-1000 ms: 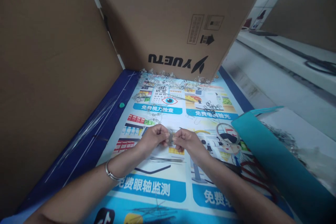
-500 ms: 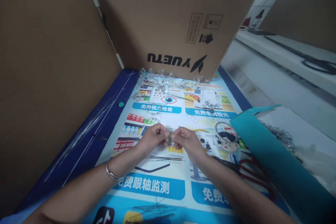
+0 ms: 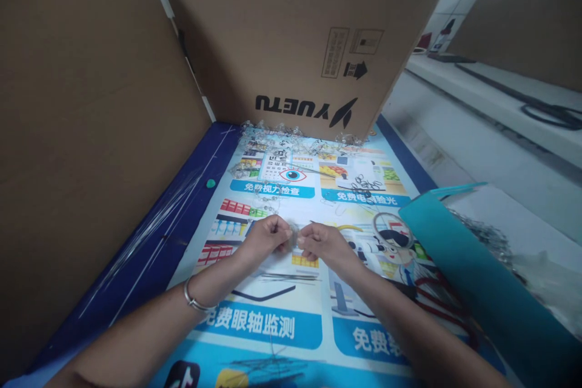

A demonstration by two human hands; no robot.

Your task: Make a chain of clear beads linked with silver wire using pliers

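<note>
We pinch a clear piece between left hand and right hand; slack fingertips could drop it onto the poster.

left hand: fingers curled, tips pinched together, meeting the other hand at centre.
right hand: fingertips pinched likewise, knuckles up.
forearms: bare, both reaching forward from the lower edge, converging.
</note>
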